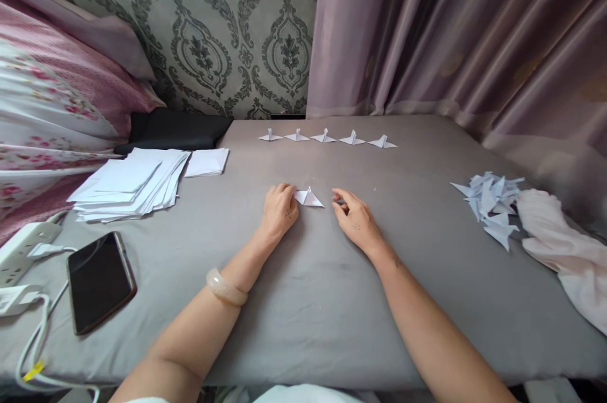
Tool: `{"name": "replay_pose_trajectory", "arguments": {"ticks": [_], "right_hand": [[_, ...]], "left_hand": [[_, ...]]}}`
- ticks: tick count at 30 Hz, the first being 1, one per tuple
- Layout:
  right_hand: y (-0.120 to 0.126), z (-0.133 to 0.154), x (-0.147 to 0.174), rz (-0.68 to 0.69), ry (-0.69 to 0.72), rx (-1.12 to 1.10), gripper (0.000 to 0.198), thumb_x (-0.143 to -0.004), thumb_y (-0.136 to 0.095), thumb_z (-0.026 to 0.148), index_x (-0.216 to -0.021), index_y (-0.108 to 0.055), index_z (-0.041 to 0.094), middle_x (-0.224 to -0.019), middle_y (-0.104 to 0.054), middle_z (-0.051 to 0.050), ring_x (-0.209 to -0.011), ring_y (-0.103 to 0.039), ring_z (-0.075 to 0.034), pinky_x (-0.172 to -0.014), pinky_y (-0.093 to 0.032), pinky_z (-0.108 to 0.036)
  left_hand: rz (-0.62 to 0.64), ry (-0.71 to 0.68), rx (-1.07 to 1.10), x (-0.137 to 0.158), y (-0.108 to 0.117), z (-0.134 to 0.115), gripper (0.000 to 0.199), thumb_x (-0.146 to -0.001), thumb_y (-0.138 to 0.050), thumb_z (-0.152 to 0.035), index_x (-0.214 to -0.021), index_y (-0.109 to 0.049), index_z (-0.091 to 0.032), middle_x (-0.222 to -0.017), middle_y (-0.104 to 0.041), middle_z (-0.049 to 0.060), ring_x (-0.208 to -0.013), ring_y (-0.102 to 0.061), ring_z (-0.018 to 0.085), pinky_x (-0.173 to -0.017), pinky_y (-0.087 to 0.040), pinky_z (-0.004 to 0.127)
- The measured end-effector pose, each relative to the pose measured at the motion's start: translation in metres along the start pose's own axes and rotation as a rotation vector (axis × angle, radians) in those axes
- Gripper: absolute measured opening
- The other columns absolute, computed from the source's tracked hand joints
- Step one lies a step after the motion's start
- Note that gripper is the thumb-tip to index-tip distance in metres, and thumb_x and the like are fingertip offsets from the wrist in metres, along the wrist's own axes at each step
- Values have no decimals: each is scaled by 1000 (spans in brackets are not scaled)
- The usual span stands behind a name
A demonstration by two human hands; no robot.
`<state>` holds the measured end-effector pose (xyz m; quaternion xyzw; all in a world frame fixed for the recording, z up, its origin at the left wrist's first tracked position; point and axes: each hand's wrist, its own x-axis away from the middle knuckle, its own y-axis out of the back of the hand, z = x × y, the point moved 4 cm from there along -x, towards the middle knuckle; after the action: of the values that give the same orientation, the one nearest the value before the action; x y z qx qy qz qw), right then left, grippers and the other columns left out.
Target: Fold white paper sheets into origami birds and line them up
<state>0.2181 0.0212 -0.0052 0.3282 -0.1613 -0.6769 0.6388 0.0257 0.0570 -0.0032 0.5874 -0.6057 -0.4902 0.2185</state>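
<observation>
A small folded white paper crane (310, 198) is in front of me at the middle of the grey-covered table. The fingers of my left hand (279, 208) are closed on its left tip. Just right of the crane, apart from it, is my right hand (355, 218), its thumb and fingers curved with a gap between them and nothing held. Farther back stands a row of several similar folded paper cranes (325, 136), spaced side by side with their wings spread.
At the left lie a stack of white paper sheets (128, 185), a smaller paper stack (207, 162), a black pouch (177, 130), a phone (100, 283) and a power strip (23, 251) with cables. A pile of folded papers (490, 197) sits at right, beside a pale cloth (564, 245).
</observation>
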Motion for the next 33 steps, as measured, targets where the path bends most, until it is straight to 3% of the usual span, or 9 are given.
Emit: {"name": "replay_pose_trajectory", "arguments": {"ticks": [6, 12, 18, 22, 27, 29, 33], "right_hand": [[-1, -3, -1, -17, -4, -7, 37, -84, -48, 20, -120, -57, 21, -109, -66, -6, -74, -62, -13, -75, -49, -29], [0, -3, 0, -24, -11, -18, 34, -84, -48, 19, -117, -58, 21, -106, -66, -5, -70, -61, -12, -73, -49, -28], [-2, 7, -1, 3, 6, 40, 24, -83, -54, 24, -105, -63, 23, -99, -65, -2, -64, -57, -10, -69, -46, -27], [-13, 15, -4, 45, 22, 109, 18, -85, -56, 30, -98, -66, 24, -97, -65, -2, -66, -57, -11, -67, -43, -26], [-23, 19, -8, 102, 9, 236, 16, -88, -54, 31, -94, -67, 26, -98, -64, -2, -75, -58, -14, -65, -38, -26], [-23, 20, -9, 105, 9, 263, 16, -89, -51, 29, -92, -67, 26, -97, -64, -2, -72, -57, -13, -64, -37, -26], [-19, 22, -7, 116, 47, 270, 17, -90, -48, 26, -89, -65, 25, -94, -62, -2, -70, -55, -13, -63, -36, -25]], "left_hand": [[77, 104, -103, 6, 9, -11, 24, -86, -48, -22, -102, -67, -19, -98, -67, 9, -95, -60, 25, -82, -40, 36], [171, 176, 114, 13, 0, -17, 22, -84, -50, -25, -93, -70, -19, -78, -70, 5, -69, -62, 17, -63, -38, 26], [202, 265, 230, 16, -1, -23, 22, -81, -51, -26, -81, -71, -18, -69, -69, 4, -62, -59, 16, -58, -36, 25], [124, 316, 261, 13, 1, -18, 18, -77, -52, -22, -82, -69, -17, -67, -65, 3, -64, -58, 16, -61, -40, 26], [-33, 156, 306, 8, 4, -18, 30, -72, -60, -14, -102, -63, -15, -99, -65, 8, -92, -57, 20, -86, -46, 33], [-15, 114, 339, 8, 3, -19, 34, -72, -63, -16, -106, -62, -17, -106, -64, 8, -100, -55, 22, -91, -45, 36], [67, 83, 432, 8, -2, -21, 28, -75, -65, -17, -102, -64, -21, -99, -67, 5, -96, -57, 21, -88, -47, 34]]}}
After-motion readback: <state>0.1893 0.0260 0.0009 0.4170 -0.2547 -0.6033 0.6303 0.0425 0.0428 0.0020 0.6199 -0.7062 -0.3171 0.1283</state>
